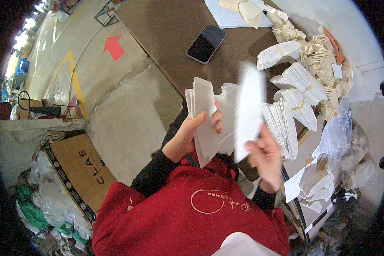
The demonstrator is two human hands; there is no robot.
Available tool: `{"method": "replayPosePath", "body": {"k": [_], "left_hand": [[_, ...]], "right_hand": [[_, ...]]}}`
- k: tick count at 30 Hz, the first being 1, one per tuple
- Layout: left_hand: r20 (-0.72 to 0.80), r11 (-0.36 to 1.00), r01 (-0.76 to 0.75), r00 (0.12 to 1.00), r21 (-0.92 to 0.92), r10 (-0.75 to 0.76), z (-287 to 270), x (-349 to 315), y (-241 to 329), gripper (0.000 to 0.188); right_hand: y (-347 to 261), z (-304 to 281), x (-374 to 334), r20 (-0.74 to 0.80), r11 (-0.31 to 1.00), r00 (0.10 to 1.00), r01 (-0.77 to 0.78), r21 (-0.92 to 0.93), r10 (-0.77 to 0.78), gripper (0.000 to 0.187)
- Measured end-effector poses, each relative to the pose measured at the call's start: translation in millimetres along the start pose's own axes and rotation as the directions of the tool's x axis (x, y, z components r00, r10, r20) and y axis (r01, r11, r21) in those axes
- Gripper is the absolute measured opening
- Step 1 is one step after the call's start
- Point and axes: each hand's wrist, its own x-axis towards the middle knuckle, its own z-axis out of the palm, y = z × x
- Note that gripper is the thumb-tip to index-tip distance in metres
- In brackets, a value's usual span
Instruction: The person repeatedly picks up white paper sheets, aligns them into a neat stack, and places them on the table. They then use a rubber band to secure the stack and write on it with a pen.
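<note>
1. Currently, a stack of thin, flat white paper-like pieces (205,117) is gripped in the left hand (190,130), near the brown rectangular tabletop's (166,27) left edge.
2. A long, blurred white piece (248,106) is pinched in the right hand (266,160); whether it is single cannot be told.
3. Apparently done: three white bundles with yellow bands (298,81), laid far right.
4. Seemingly left: a fanned white stack, no band visible (283,130), and the handheld pieces.

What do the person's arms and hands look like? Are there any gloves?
Plain black cloth sleeves cover the forearms, ending near the wrists. The left hand and the slightly blurred right hand are bare: no gloves.
</note>
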Motion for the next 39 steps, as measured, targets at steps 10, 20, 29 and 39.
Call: {"method": "replayPosePath", "body": {"k": [10, 20, 29, 39], "left_hand": [[-0.007, 0.980, -0.076, 0.997, 0.186, 0.079, 6, 3, -14, 0.096], [-0.076, 0.962, 0.062, 0.996, 0.267, -0.043, 5, 0, -20, 0.085], [-0.121, 0.942, 0.231, 0.971, 0.243, -0.207, 9, -10, -45, 0.086], [-0.354, 0.995, 0.072, 0.934, 0.071, -0.042, -11, 20, -5, 0.069]], "right_hand": [[7, 62, 15, 0.139, 0.988, 0.990, -0.044, 0.149, 0.023, 0.088], [-7, 35, 15, -0.052, 0.790, 0.992, -0.125, -0.600, 0.118, 0.061], [0, 44, 31, -0.169, 0.715, 0.740, 0.523, -0.465, -0.651, 0.033], [16, 27, -19, -0.291, 0.215, 0.268, 0.956, 0.200, -0.918, 0.016]]}}
